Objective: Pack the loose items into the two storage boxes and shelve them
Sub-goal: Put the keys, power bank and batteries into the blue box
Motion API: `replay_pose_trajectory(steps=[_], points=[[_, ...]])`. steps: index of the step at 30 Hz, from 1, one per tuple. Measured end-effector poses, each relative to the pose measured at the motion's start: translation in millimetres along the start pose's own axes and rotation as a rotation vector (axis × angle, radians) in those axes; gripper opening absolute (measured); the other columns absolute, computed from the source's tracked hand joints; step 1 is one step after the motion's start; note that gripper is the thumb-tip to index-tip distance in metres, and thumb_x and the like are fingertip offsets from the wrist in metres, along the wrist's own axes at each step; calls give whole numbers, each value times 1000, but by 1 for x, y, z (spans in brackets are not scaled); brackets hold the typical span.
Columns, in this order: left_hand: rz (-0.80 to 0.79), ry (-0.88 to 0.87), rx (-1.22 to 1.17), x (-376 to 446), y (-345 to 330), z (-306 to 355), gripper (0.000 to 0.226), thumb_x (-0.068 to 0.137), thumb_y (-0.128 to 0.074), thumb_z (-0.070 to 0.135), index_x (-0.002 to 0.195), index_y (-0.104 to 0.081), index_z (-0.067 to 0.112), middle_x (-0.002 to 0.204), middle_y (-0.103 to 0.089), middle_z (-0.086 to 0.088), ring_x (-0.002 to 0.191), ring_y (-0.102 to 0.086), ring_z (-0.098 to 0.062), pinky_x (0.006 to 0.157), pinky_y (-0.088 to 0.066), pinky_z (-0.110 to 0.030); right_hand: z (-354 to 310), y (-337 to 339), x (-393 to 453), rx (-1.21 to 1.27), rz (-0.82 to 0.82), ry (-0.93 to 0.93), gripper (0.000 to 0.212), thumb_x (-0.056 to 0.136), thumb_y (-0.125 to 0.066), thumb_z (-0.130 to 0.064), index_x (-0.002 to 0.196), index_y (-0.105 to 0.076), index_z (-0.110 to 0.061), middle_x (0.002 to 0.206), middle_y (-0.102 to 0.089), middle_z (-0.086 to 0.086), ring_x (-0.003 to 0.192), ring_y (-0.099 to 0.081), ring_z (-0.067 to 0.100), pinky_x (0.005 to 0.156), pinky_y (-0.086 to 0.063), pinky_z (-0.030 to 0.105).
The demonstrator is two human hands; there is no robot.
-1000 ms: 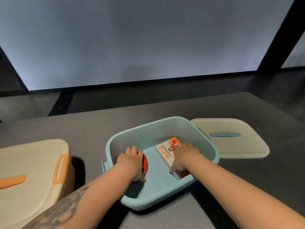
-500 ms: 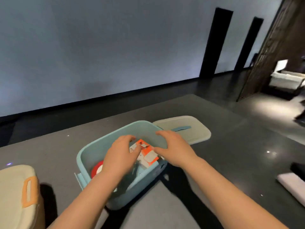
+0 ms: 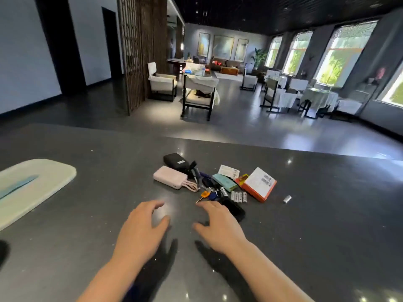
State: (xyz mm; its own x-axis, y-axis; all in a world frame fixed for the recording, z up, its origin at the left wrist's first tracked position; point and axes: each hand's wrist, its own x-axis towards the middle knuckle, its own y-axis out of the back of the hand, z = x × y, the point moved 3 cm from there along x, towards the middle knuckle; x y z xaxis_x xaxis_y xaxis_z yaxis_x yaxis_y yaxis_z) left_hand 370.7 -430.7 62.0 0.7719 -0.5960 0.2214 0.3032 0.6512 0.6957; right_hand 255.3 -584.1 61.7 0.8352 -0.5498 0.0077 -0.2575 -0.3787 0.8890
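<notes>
A pile of loose items lies on the dark table ahead of me: a pink power bank (image 3: 170, 180), a black pouch (image 3: 176, 162), a bunch of keys (image 3: 208, 194), several small batteries (image 3: 238, 196), a teal box (image 3: 224, 182), an orange-and-white box (image 3: 259, 184), a white card (image 3: 228, 171) and a black device (image 3: 233, 209). A lone battery (image 3: 287, 199) lies off to the right. My left hand (image 3: 141, 232) and my right hand (image 3: 218, 225) hover just short of the pile, fingers spread and holding nothing. The pale box lid (image 3: 32, 188) lies at the left; neither storage box is in view.
The dark table (image 3: 316, 236) ends at a far edge beyond the pile. Past it stretches a shiny floor with chairs (image 3: 197, 94) and cloth-covered tables (image 3: 314, 97), a wooden lattice screen (image 3: 139, 51) and bright windows at the right.
My view has swung right, from the blue box to the pile of loose items. Both hands have left the box and the orange-and-white carton, and now hover open over the table.
</notes>
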Motion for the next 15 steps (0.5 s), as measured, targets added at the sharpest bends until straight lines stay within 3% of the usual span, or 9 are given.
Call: replay_pose_trajectory(steps=[6, 10, 13, 15], points=[[-127, -54, 8, 45, -86, 57, 38, 83, -63, 35, 120, -55, 31, 124, -54, 11, 118, -49, -10, 97, -40, -29, 109, 31, 12, 30, 32, -167, 56, 82, -60, -39, 136, -46, -36, 134, -50, -7, 126, -43, 17, 99, -43, 34], [-202, -38, -9, 70, -145, 77, 44, 77, -69, 38, 118, -55, 29, 118, -55, 11, 112, -50, -10, 94, -41, -27, 173, 47, 37, 32, 78, -256, 55, 83, -60, -38, 136, -46, -33, 135, -50, -7, 126, -42, 17, 98, -43, 33], [-289, -31, 30, 80, -194, 86, 58, 71, -70, 48, 122, -50, 29, 120, -49, 12, 115, -45, -10, 95, -38, -24, 208, 58, 70, -12, 156, -313, 57, 86, -57, -41, 139, -40, -31, 142, -43, -3, 128, -37, 22, 98, -40, 35], [-345, -4, 93, 82, -219, 84, 77, 68, -67, 59, 133, -41, 29, 135, -40, 11, 125, -36, -12, 103, -35, -28, 221, 60, 95, -26, 173, -377, 70, 85, -56, -51, 145, -29, -29, 150, -31, 2, 136, -28, 26, 102, -36, 40]])
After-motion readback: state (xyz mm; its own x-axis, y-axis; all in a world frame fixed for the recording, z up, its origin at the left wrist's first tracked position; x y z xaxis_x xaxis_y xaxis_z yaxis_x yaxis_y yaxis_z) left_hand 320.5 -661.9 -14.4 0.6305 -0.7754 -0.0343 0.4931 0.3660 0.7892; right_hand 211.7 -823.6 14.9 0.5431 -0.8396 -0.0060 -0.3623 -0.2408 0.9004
